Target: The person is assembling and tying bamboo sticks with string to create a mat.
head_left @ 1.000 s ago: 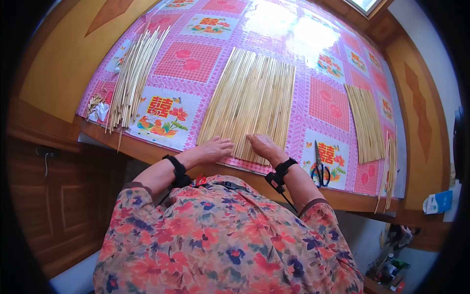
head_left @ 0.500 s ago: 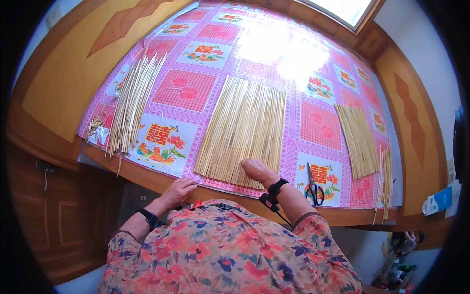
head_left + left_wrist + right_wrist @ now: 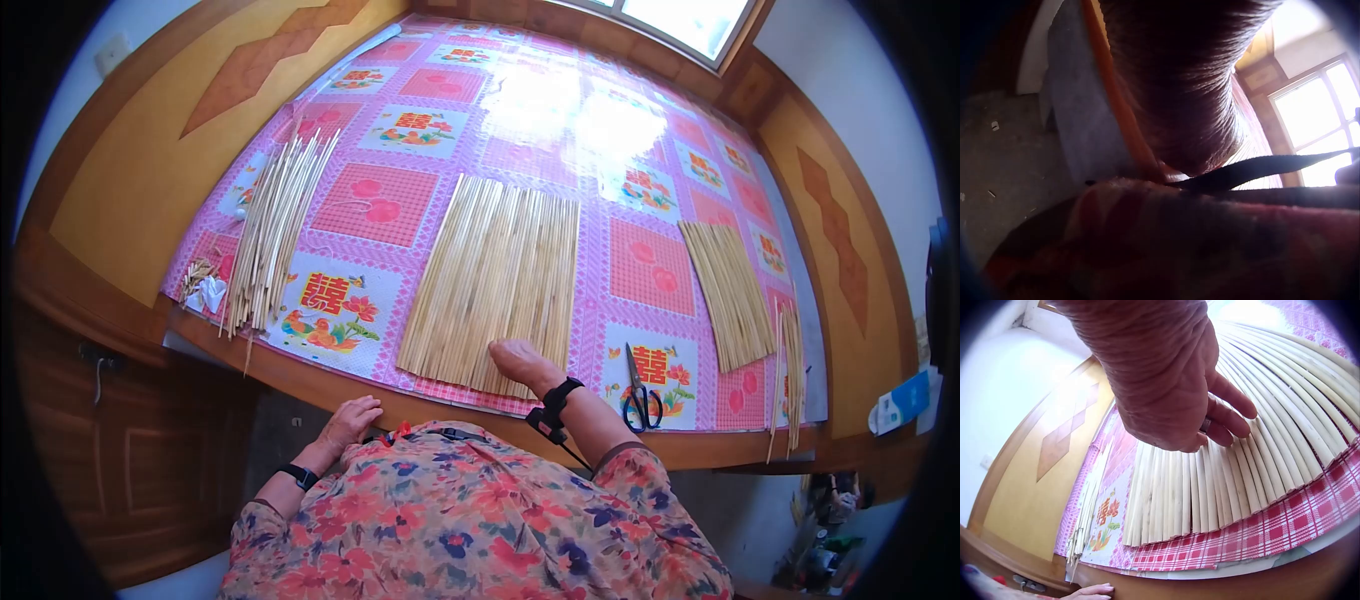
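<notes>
A wide row of pale, straw-like stalks [image 3: 490,280] lies side by side like a mat near the table's front edge. My right hand [image 3: 525,365] rests on its near part. In the right wrist view the fingertips [image 3: 1241,428] touch the stalks, loosely bent, a ring on one finger. My left hand [image 3: 348,425] is off the stalks, at the wooden table edge in front of my body; its fingers look relaxed and hold nothing. The left wrist view shows mostly dark wrist skin and the floral clothing [image 3: 1147,237].
Left on the patterned tablecloth [image 3: 370,205] lies a loose bundle of stalks [image 3: 275,230], beside crumpled white paper [image 3: 207,293]. Scissors [image 3: 640,390] lie right of the mat. Farther right are a smaller row of stalks [image 3: 728,295] and several thin loose stalks [image 3: 793,370].
My left hand has left the near edge of the stalks and drawn back left to the table edge. The right hand stays on the stalks. The head view has tilted up.
</notes>
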Demonstrator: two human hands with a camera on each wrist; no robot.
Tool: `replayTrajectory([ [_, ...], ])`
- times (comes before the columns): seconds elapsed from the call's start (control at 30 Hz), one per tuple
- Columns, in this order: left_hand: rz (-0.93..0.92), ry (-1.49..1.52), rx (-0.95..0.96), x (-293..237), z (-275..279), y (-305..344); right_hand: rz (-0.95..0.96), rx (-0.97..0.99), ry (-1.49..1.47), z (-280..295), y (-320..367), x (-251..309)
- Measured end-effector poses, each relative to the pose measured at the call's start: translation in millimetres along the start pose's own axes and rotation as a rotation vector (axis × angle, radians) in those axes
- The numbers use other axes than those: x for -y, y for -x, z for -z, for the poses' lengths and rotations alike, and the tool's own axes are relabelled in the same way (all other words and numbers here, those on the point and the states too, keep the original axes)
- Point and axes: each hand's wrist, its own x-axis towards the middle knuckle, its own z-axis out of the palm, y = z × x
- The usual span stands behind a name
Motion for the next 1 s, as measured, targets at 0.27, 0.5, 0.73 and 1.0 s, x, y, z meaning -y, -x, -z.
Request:
replayTrajectory([
  [0.27, 0.092, 0.049, 0.042, -14.9, 3.2, 14.7, 0.011, 0.015, -0.022, 1.8, -3.4, 2.1],
  [0.5, 0.206, 0.089, 0.018, -38.2, 10.5, 31.0, 0.039, -0.05, -0.036, -7.2, -6.0, -2.0],
  [0.73, 0.291, 0.087, 0.015, -54.0, 12.0, 42.8, 0.07, -0.032, -0.055, -0.2, -3.2, 2.1],
  [1.0, 0.453, 0.116, 0.04, -76.7, 22.1, 58.0, 0.062, 0.032, -0.089, -7.6, -2.9, 1.5],
])
